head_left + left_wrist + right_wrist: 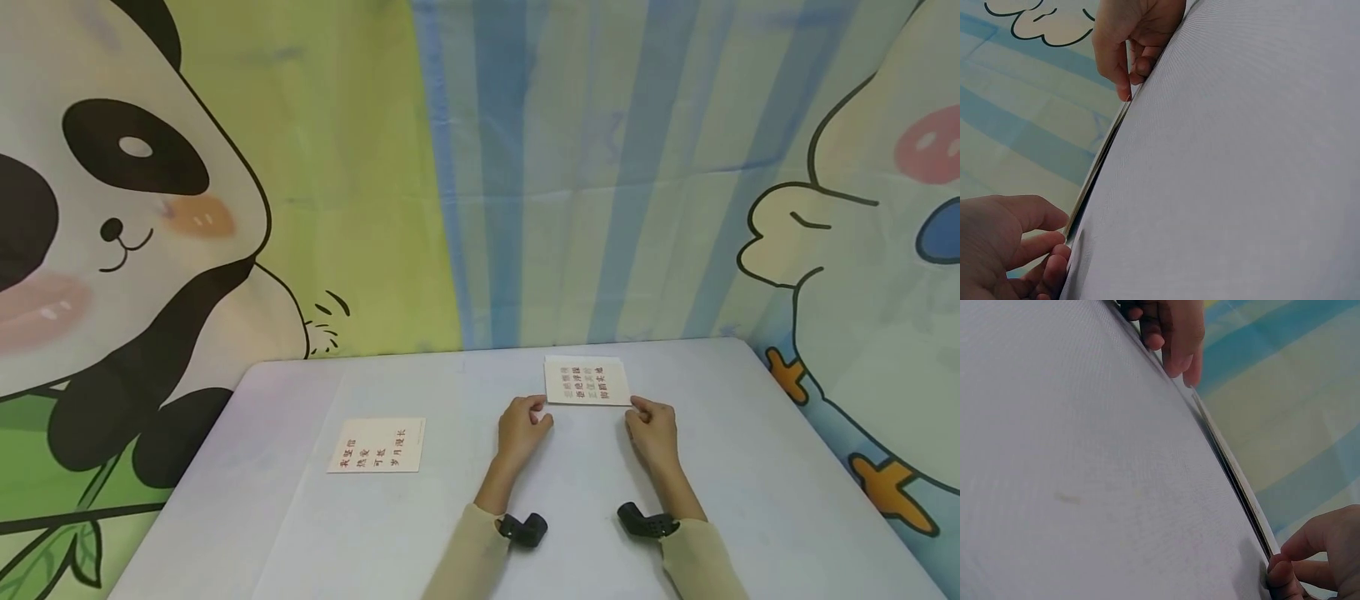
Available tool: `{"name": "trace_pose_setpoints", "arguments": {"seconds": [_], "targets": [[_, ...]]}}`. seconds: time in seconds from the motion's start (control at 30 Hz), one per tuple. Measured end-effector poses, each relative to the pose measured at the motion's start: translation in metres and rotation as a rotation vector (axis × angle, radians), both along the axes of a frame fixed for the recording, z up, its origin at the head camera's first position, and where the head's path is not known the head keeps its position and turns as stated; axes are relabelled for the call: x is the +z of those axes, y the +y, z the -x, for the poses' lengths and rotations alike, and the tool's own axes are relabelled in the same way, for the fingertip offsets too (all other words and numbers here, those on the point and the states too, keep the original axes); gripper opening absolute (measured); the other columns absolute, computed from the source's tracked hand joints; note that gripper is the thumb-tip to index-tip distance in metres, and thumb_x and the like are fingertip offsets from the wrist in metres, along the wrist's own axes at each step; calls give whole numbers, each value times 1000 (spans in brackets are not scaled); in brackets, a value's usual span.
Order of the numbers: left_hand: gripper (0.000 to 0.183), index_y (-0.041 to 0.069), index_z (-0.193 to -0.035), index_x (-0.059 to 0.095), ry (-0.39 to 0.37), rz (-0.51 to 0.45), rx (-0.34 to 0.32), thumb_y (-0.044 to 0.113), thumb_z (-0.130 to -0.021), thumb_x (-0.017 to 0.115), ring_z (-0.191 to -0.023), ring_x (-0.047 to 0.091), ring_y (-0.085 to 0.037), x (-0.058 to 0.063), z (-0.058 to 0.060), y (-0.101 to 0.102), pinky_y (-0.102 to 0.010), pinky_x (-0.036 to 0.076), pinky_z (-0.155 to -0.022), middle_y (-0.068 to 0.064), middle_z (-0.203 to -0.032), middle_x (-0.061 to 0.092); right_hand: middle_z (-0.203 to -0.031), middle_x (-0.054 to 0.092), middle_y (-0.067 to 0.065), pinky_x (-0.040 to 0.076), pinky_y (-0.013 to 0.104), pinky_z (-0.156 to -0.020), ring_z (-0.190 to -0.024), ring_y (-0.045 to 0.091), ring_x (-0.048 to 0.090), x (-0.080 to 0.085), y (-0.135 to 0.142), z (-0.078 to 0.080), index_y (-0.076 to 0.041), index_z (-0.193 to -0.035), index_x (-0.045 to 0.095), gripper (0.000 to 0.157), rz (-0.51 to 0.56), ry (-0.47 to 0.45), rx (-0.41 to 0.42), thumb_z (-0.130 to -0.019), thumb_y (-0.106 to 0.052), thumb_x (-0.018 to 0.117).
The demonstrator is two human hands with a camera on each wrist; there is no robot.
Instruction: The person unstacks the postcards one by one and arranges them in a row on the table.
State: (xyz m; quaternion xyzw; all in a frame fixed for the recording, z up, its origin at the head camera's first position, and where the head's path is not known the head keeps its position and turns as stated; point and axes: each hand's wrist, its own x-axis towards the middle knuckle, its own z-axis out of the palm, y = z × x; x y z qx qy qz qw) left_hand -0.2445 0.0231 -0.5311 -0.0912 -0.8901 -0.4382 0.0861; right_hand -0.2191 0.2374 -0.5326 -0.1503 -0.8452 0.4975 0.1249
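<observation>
A small stack of cream cards (587,381) with red and grey printed characters is near the far edge of the table. My left hand (521,429) pinches its near left corner with thumb and fingers. At the near right corner, my right hand (654,433) pinches it the same way. Seen edge-on in the left wrist view, the cards (1100,159) show as a thin layered strip with a dark gap along the tabletop. Another cream card (377,446) with red characters lies flat to the left, apart from both hands.
The white-covered table (300,533) meets a hanging cloth backdrop (525,167) just behind the cards. A printed panda (135,250) fills the left side, and a pale cartoon animal (885,333) the right. Each wrist wears a black camera (525,530).
</observation>
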Motion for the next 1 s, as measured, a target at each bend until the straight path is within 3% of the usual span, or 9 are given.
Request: {"name": "trace_pose_setpoints", "arguments": {"seconds": [0.2,0.33,0.47,0.77,1.0], "targets": [[30,7,-112,70,4,1,8,13,-83,70,-69,48,-3,-1,-2,1,-27,38,-74,3,-90,64,-109,49,21,40,17,-56,-79,18,48,-1,-1,-2,13,-124,58,38,26,10,-33,-90,-4,51],[24,8,-109,71,7,-38,14,16,-87,69,-68,48,-3,-3,-3,-1,-24,39,-70,4,-87,64,-89,61,16,44,18,-51,-61,11,54,-2,-1,-2,9,-120,60,30,101,31,-60,-97,-8,51],[19,9,-106,72,-2,-78,11,19,-91,65,-70,48,-3,-4,-1,-2,-21,40,-67,4,-86,64,-71,63,6,45,18,-48,-51,6,54,-2,2,-1,6,-116,61,27,206,60,-95,-100,-16,54],[16,11,-104,72,-40,-138,-9,18,-91,67,-71,48,-2,-2,2,-2,-18,41,-65,5,-86,64,-70,67,2,48,19,-48,-51,6,57,1,6,-1,5,-114,61,27,319,82,-121,-96,-15,62],[14,9,-102,72,-30,-240,-26,12,-89,68,-73,54,-2,-2,-1,-6,-19,46,-67,2,-89,68,-70,65,-5,49,18,-51,-54,5,59,-2,8,1,6,-120,58,29,398,53,-100,-95,-9,62]]}}
